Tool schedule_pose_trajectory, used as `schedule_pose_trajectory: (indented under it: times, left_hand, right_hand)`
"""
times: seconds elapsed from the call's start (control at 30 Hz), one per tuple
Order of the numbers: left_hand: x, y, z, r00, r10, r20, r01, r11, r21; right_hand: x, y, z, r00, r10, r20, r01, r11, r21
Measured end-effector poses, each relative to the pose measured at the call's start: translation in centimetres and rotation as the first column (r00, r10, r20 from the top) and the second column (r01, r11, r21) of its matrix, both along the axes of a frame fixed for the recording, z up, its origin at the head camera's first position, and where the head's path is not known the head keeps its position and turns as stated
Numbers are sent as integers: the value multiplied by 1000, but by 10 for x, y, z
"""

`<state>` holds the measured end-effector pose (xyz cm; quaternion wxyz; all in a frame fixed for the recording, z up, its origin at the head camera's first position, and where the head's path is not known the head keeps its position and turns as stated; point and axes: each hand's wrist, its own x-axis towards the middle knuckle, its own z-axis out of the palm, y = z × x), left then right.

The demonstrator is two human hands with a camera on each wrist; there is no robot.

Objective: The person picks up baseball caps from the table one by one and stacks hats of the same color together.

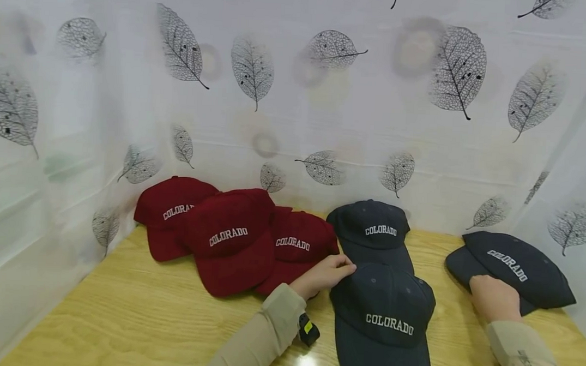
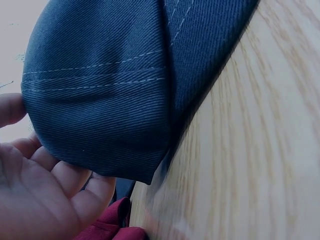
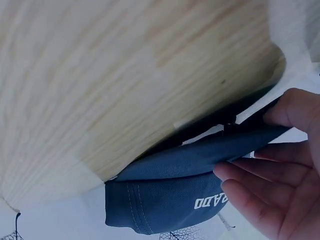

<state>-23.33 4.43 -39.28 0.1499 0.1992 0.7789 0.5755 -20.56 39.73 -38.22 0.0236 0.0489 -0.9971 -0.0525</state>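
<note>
My left hand (image 1: 322, 275) holds the upper left edge of the front navy baseball cap (image 1: 386, 303), which has COLORADO in white letters and its brim toward me. Close up in the left wrist view, the thumb and fingers meet this cap's stitched edge (image 2: 100, 115), some fingertips hidden behind it. At the right, my right hand (image 1: 495, 299) pinches the brim of another navy cap (image 1: 535, 270), which sits tilted. Thumb and fingers lie on opposite faces of that brim (image 3: 200, 150) in the right wrist view. A third navy cap (image 1: 368, 222) stands behind the front one, partly covered by it.
Three overlapping dark red caps, the left one (image 1: 168, 221), the middle one (image 1: 237, 224) and the right one (image 1: 302, 238), lie left of the navy ones. The wooden table (image 1: 135, 312) is bounded by a white leaf-print curtain (image 1: 296, 117) at the back and sides.
</note>
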Motion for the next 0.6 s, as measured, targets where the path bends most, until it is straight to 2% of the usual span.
schedule_pose_trajectory:
  times: [0.13, 0.3, 0.43, 0.6]
  left_hand:
    - [1, -1, 1, 1000, -10, 5, 10, 1000, -6]
    - [0, -2, 1, 1000, -21, 4, 21, 1000, -22]
    - [0, -1, 1, 1000, -16, 3, 16, 1000, -24]
    - [4, 0, 2, 1000, -6, -2, 6, 1000, 2]
  right_hand:
    - [3, 0, 9, 998, -51, 20, 52, 997, -57]
    - [6, -1, 24, 977, -193, 85, 204, 968, -147]
    - [10, -4, 35, 952, -295, 82, 305, 934, -187]
    - [17, -8, 42, 931, -364, 19, 359, 909, -213]
